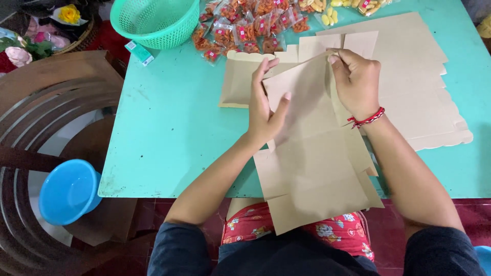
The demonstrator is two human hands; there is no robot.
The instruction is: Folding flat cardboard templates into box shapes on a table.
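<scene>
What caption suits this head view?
Both hands, left and right, fold a brown cardboard blank on a turquoise table.

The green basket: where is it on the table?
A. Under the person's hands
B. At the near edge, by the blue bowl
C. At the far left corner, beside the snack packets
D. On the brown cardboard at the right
C: the green basket stands at the far left corner of the table, with the snack packets just to its right.
</scene>
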